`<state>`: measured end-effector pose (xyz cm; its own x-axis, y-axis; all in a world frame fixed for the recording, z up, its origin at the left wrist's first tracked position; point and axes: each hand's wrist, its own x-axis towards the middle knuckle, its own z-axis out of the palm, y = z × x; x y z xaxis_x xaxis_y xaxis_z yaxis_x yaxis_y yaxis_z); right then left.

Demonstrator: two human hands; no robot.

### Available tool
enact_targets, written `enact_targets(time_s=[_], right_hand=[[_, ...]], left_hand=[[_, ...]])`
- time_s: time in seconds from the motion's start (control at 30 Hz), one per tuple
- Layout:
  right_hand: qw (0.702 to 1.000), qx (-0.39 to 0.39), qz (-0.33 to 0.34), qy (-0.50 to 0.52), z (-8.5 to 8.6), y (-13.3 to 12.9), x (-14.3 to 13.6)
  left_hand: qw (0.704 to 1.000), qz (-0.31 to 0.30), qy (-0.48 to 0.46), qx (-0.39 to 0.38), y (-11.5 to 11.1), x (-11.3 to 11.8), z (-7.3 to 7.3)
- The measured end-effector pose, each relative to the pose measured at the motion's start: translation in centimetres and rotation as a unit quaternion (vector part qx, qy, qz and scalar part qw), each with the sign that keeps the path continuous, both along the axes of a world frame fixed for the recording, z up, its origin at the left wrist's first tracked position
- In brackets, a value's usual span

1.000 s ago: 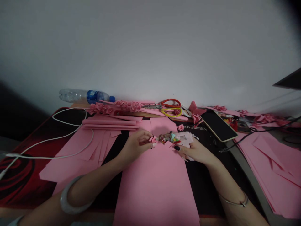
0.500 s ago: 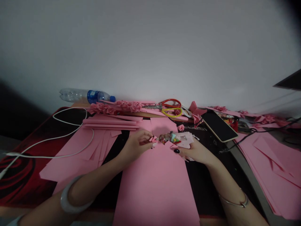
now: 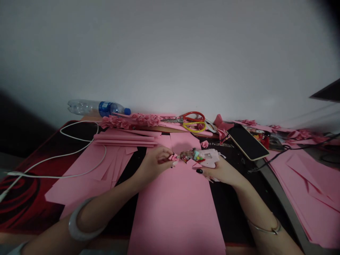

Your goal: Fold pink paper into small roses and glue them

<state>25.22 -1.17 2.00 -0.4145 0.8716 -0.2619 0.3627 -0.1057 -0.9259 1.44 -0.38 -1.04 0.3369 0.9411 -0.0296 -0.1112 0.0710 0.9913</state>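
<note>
Between its thumb and fingertips my left hand [image 3: 156, 161] pinches a small folded pink paper piece [image 3: 174, 157]. My right hand [image 3: 221, 170] is closed around a white glue gun [image 3: 209, 156] decorated with colourful charms, its tip pointing left at the pink piece. Whether tip and paper touch is too small to tell. A loose pink paper scrap [image 3: 193, 163] lies just below the decorated part. Under both hands stretches a long pink paper sheet [image 3: 176, 209].
Behind lie red-and-yellow scissors [image 3: 194, 122], paper roses [image 3: 145, 119] and a plastic bottle [image 3: 98, 107]. A phone [image 3: 248, 142] rests at the right near more pink sheets [image 3: 305, 191]. Rolled paper [image 3: 124, 139] and a white cable [image 3: 63, 176] are at the left.
The pink piece in my left hand has turned slightly. Otherwise both hands stay in almost the same place.
</note>
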Motion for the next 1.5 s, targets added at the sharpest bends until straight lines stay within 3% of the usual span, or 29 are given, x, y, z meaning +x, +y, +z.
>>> enact_targets(time_s=[0.47, 1.07, 1.5], right_hand=[[1.000, -0.010, -0.001, -0.006, -0.2, 0.0, 0.3], [0.994, 0.077, 0.017, -0.071, 0.7, -0.1, -0.3], [0.993, 0.092, 0.019, -0.073, 0.7, -0.2, -0.4]], left_hand=[[1.000, 0.002, -0.002, -0.002, 0.1, 0.1, -0.1], [1.000, 0.004, 0.001, -0.003, 0.0, 0.0, -0.1], [1.000, 0.005, 0.004, -0.003, 0.0, 0.0, 0.1]])
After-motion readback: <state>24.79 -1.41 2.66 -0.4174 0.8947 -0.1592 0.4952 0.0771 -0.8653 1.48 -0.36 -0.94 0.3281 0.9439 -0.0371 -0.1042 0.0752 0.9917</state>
